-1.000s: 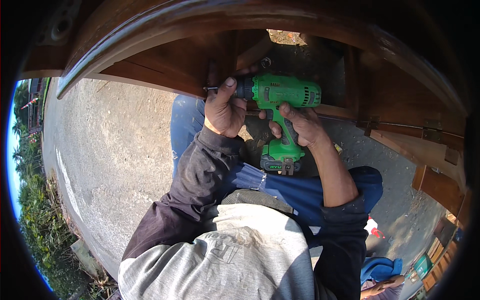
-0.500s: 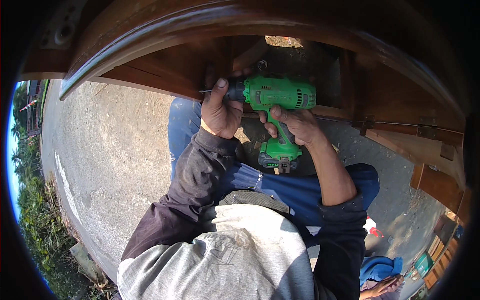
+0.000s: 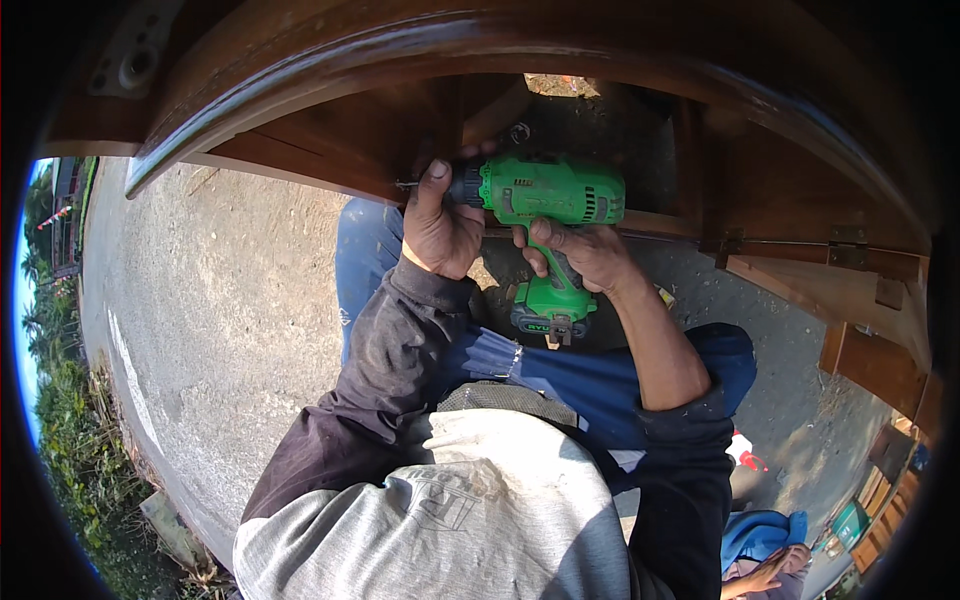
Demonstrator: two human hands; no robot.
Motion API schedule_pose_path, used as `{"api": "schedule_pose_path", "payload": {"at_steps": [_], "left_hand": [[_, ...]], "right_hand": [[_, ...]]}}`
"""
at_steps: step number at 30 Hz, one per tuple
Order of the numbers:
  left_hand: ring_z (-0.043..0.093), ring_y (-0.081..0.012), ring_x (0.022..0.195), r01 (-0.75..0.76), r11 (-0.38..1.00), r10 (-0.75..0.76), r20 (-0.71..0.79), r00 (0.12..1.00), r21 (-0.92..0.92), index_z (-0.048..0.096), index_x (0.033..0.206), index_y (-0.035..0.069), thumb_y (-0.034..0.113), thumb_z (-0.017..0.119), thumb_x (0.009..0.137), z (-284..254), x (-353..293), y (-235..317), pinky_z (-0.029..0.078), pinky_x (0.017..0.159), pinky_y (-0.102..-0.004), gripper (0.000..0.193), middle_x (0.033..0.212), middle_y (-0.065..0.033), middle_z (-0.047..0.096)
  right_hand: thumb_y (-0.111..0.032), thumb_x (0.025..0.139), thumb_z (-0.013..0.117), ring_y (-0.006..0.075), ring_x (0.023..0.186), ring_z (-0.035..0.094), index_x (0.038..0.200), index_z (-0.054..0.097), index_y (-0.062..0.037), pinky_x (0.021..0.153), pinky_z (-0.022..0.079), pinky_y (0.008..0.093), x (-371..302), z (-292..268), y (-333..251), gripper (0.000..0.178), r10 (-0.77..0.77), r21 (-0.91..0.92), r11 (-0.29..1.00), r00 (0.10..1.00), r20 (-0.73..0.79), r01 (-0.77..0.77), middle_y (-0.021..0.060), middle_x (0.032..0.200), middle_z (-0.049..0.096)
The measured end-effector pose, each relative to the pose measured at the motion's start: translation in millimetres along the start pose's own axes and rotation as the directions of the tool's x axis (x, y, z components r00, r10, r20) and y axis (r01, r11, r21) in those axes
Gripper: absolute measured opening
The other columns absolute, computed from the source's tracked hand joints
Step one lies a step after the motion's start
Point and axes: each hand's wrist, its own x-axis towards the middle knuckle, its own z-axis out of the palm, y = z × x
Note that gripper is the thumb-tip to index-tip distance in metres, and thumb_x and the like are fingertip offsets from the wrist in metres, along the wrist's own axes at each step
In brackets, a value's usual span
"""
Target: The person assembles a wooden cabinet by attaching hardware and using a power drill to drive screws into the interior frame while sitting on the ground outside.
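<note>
A green cordless drill (image 3: 560, 188) lies level in front of me, its chuck toward the left. My right hand (image 3: 585, 255) is wrapped round its grip, above the black and green battery (image 3: 552, 312). My left hand (image 3: 443, 225) is closed about the black chuck (image 3: 466, 187), thumb up along its front end. A thin bit (image 3: 406, 184) sticks out past the thumb, close to a dark brown wooden panel (image 3: 340, 145). Whether its tip touches the wood I cannot tell. Most of the left fingers are hidden behind the chuck.
A varnished wooden beam (image 3: 480, 45) arches across above my hands. Hinged wooden parts (image 3: 845, 250) stand at the right. Grey pavement (image 3: 220, 290) spreads to the left, with plants (image 3: 75, 470) beyond. At the lower right, another person's hands (image 3: 775, 572) show beside blue cloth (image 3: 760, 537).
The drill and my right hand have shifted slightly to the left. My left hand stays at the chuck, almost unmoved.
</note>
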Motion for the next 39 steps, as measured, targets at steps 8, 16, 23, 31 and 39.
{"api": "schedule_pose_path", "payload": {"at_steps": [8,16,23,31,39], "left_hand": [[0.058,-0.0285,0.120,0.031,0.999,-0.031,0.038,0.999,0.011,0.057,0.123,0.008,0.024,0.064,0.095,3,0,3,0.046,0.106,-0.0469,0.033,0.117,-0.0098,0.065],[0.058,-0.0281,0.120,0.031,1.000,-0.031,0.041,0.999,0.001,0.057,0.122,0.006,0.028,0.064,0.095,4,-1,3,0.046,0.106,-0.0475,0.035,0.119,-0.0105,0.065],[0.057,-0.0278,0.121,0.022,1.000,-0.022,-0.014,1.000,-0.016,0.058,0.120,0.005,0.028,0.064,0.095,1,-1,1,0.045,0.106,-0.0470,0.035,0.119,-0.0113,0.065],[0.057,-0.0276,0.121,0.045,0.999,-0.044,0.027,0.999,-0.017,0.058,0.121,0.006,0.026,0.066,0.094,5,-2,4,0.045,0.107,-0.0465,0.035,0.118,-0.0090,0.065],[0.057,-0.0270,0.121,0.037,0.999,-0.037,0.022,0.999,-0.017,0.059,0.120,0.006,0.024,0.066,0.094,7,-4,2,0.046,0.106,-0.0460,0.032,0.115,-0.0087,0.066]], "right_hand": [[-0.034,0.088,0.074,0.0128,0.067,0.057,0.118,0.061,-0.0015,0.058,0.048,0.0268,0,3,-7,0.046,-0.011,-0.048,0.999,1.000,0.022,0.012,0.0078,0.093,0.063],[-0.033,0.087,0.074,0.0125,0.067,0.056,0.117,0.061,-0.0008,0.058,0.048,0.0267,2,-1,-6,0.046,0.048,-0.079,0.996,0.999,0.002,-0.048,0.0076,0.093,0.064],[-0.039,0.085,0.076,0.0116,0.054,0.054,0.091,0.066,-0.0018,0.051,0.045,0.0275,3,7,-8,0.039,-0.054,-0.092,0.994,0.998,-0.030,0.051,0.0027,0.063,0.058],[-0.036,0.087,0.074,0.0125,0.065,0.057,0.117,0.061,-0.0020,0.056,0.048,0.0265,5,1,-5,0.048,-0.011,0.004,1.000,0.998,0.054,0.011,0.0082,0.092,0.064],[-0.034,0.087,0.075,0.0126,0.066,0.057,0.118,0.060,-0.0018,0.057,0.048,0.0264,2,-3,-2,0.048,0.013,-0.007,1.000,0.998,0.065,-0.012,0.0080,0.092,0.063]]}}
